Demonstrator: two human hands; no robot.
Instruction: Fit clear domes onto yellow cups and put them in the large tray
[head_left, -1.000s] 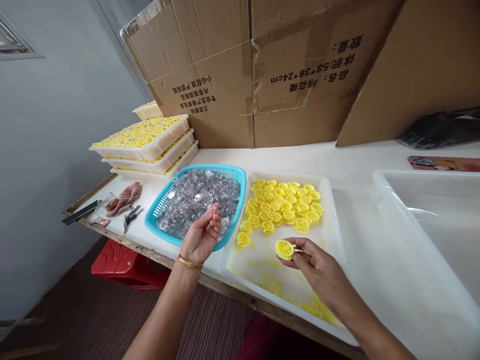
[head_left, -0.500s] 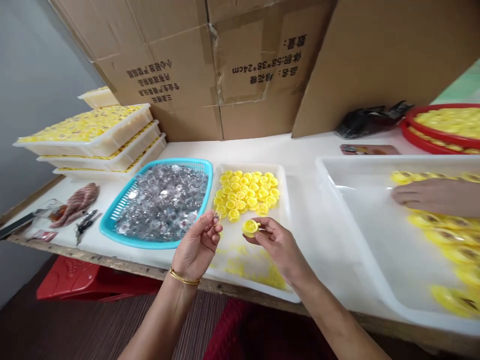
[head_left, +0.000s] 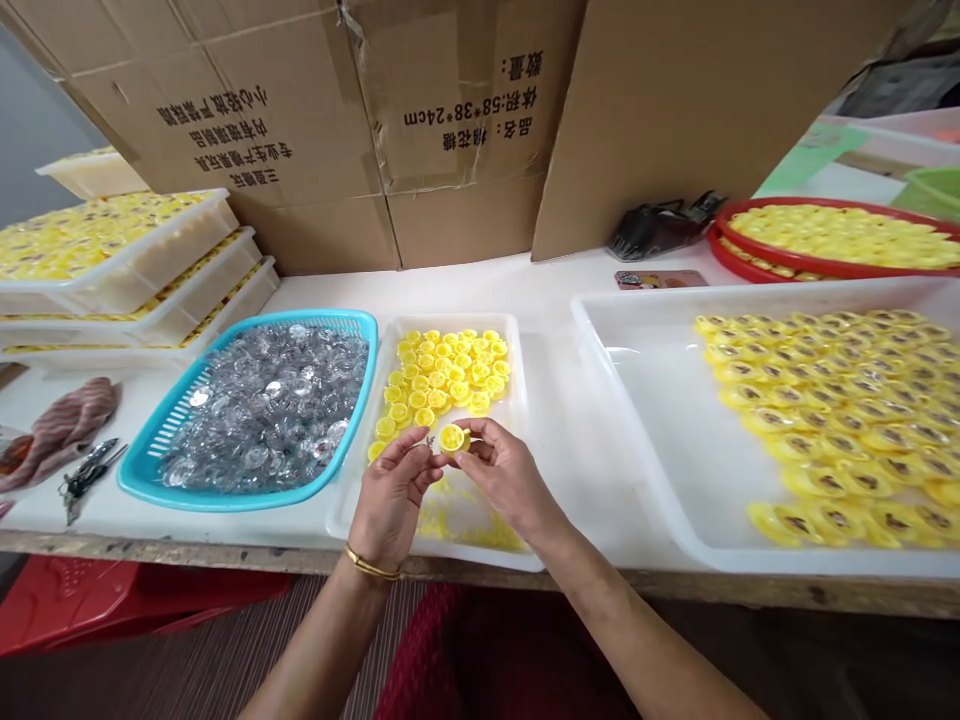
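My right hand [head_left: 504, 470] pinches a small yellow cup [head_left: 451, 438] over the near part of a white tray [head_left: 517, 395] that holds several more yellow cups [head_left: 446, 375]. My left hand [head_left: 394, 490], with a gold bangle on its wrist, pinches a small clear lid [head_left: 430, 440] right beside that cup, almost touching it. Left of both hands, a blue basket [head_left: 161, 480] is heaped with clear lids [head_left: 266, 405].
A big white tray [head_left: 637, 400] at the right carries rows of filled yellow cups [head_left: 832, 400]. Behind it lie a red tray [head_left: 750, 265] of cups, a black bag [head_left: 660, 228] and a phone [head_left: 658, 280]. Stacked white trays [head_left: 150, 265], scissors [head_left: 86, 478] and cardboard boxes [head_left: 360, 130] fill the left and back.
My hands have come together, bringing the clear lid against the yellow cup. The view swung right. Another person's hand, seen in the big tray half a second ago, is gone.
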